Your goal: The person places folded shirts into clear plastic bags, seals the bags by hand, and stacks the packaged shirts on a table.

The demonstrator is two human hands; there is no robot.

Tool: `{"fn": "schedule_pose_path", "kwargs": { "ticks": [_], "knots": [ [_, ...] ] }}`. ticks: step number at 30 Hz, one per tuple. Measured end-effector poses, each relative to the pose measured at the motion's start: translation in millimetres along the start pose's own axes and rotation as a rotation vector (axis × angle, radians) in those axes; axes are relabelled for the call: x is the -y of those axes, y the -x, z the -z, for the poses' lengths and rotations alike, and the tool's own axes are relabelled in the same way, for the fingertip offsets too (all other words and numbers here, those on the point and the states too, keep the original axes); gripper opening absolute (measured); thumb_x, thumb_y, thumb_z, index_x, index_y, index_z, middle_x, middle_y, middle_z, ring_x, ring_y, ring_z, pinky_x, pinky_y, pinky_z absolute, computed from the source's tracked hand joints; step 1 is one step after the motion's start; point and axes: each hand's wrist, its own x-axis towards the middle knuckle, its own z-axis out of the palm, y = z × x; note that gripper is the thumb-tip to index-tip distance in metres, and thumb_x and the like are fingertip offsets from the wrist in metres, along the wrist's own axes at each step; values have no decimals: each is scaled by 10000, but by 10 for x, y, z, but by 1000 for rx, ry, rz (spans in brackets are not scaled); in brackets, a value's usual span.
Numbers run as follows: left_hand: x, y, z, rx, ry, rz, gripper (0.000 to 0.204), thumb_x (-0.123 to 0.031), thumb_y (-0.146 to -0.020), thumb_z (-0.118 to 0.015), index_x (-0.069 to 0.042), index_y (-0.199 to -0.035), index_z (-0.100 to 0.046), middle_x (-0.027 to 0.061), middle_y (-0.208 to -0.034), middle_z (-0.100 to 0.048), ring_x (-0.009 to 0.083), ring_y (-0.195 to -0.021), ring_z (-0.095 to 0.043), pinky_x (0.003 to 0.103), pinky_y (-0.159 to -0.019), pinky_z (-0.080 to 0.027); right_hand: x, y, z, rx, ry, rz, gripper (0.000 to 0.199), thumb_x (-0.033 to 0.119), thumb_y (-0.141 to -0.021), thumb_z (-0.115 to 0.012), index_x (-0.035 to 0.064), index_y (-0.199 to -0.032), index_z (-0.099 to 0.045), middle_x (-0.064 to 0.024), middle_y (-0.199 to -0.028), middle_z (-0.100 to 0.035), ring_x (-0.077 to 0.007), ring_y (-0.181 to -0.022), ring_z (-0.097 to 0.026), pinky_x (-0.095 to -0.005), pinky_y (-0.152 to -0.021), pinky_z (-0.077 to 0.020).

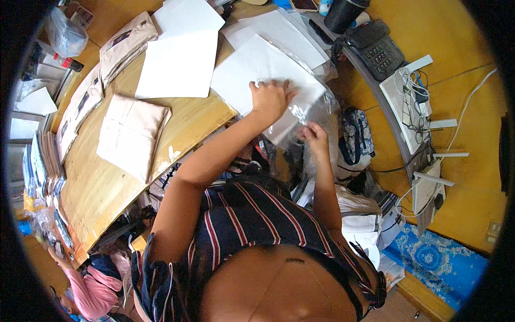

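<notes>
My left hand [271,101] rests on a white sheet [241,75] near the table's right end, its fingers apart and pressing down. Clear plastic covers part of this sheet and reaches past its right side. Lower and to the right, my right hand [315,138] has its fingers closed on the edge of a clear plastic bag [324,110], which hangs crumpled over the table's edge. Left of my hands lie more white sheets [179,61]. A folded beige garment [131,129] sits on the wooden table [198,121].
More folded beige garments [129,40] line the table's far left edge, with garment stacks [48,158] beyond. At right, a shelf bears a black telephone [375,51] and a white router [405,104] with cables. Another person in a pink sleeve [88,292] is at lower left.
</notes>
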Motion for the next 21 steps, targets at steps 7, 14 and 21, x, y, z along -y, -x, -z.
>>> {"fn": "schedule_pose_path", "kwargs": {
  "ticks": [7,14,21],
  "knots": [
    [643,-408,-49,-275,36,385,832,-445,-599,-676,-141,-1267,-284,156,-1208,-387,355,-1085,-390,499,-852,-339,128,263,44,-89,-726,-176,234,109,-802,-523,98,-1017,-432,-52,-913,-544,-186,-820,-536,-412,-627,-465],
    [898,-470,157,-319,260,258,477,-253,-655,-672,-43,-1049,-502,161,-918,-559,289,-853,-545,354,-730,-429,177,160,-86,-125,-470,-155,365,85,-774,-573,125,-1086,-387,-42,-943,-531,-158,-844,-506,-390,-655,-439],
    [1144,235,851,-650,1117,-36,359,50,-724,-561,-64,-1047,-455,32,-812,-496,106,-681,-503,217,-592,-437,838,350,-356,-119,-425,38,457,25,-760,-572,153,-1146,-365,-39,-995,-473,-129,-857,-504,-297,-594,-482]
  ]
}}
